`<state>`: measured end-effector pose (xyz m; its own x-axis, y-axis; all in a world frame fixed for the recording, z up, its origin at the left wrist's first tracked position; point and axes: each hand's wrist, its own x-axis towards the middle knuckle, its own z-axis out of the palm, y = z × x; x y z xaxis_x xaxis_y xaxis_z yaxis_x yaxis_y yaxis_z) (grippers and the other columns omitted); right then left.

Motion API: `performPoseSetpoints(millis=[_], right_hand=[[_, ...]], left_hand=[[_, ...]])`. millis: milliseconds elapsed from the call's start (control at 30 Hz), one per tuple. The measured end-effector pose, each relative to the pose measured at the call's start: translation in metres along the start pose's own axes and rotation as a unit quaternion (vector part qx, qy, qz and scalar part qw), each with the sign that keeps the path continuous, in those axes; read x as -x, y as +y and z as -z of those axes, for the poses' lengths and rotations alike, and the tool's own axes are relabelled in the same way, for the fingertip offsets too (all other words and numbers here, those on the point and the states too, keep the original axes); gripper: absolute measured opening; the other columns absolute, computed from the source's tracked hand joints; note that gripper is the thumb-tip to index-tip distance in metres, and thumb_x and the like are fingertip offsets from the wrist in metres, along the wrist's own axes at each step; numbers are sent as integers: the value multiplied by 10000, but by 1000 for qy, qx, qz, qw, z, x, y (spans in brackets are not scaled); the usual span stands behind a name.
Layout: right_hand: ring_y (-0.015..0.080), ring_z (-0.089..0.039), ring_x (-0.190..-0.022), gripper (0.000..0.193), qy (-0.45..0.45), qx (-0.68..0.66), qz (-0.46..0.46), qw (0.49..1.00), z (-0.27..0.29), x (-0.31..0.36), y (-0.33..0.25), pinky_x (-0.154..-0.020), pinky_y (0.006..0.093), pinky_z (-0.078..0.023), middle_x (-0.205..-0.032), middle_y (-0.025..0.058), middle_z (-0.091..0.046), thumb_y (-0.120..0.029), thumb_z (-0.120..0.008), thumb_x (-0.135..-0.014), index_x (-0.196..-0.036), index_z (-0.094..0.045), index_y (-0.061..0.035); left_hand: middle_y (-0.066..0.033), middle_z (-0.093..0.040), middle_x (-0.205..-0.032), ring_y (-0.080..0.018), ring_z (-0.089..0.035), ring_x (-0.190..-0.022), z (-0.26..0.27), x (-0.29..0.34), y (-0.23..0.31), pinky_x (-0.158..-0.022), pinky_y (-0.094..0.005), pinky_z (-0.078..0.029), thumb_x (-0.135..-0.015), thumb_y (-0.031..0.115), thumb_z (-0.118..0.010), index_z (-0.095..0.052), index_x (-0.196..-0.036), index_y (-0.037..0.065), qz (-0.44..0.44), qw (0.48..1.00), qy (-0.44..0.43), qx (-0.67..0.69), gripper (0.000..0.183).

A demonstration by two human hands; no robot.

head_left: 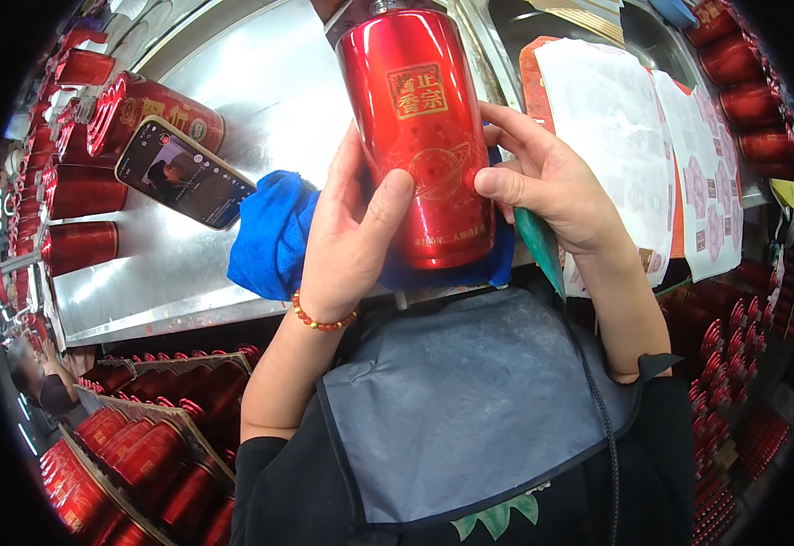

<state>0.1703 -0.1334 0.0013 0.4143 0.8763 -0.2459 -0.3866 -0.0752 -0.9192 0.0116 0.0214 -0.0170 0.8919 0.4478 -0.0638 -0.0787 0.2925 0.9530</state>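
Bottle (pixel 429 146) lies between both hands, above blue cloth (pixel 274 237), decorated face up. Left hand (pixel 349 218) clamps its left side, thumb on the face; right hand (pixel 547 177) grips the right edge, probably for balance. Cloth presumably cushions; whether they touch, cannot tell.

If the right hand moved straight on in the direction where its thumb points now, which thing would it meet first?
The red bottle: the right hand points its thumb left at the bottle's lower side and seems to touch it, though this one view leaves the exact contact uncertain.
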Motion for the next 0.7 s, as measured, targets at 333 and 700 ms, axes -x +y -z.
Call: performPoseSetpoints(millis=[333,700], right_hand=[[46,-578,-717,759,14,56,19,998,6,-2,5,-616,178,-487,-1270,130,-575,-323,-738,-962,-1543,-393,23],[122,-647,-1069,480,55,199,160,965,7,1,-53,-940,274,-531,-1188,44,-679,-60,-697,-937,-1399,-568,-35]], left_hand=[[-142,-465,-1518,-207,-450,-1398,5,0,-4,-1169,-360,-361,-1038,212,-623,-306,-1575,-33,-6,1000,7,-11,669],[-293,-293,-1604,-395,-334,-1442,24,16,-13,-1202,-457,-244,-708,466,-921,-64,-1620,-62,-114,932,-43,-341,1358]])
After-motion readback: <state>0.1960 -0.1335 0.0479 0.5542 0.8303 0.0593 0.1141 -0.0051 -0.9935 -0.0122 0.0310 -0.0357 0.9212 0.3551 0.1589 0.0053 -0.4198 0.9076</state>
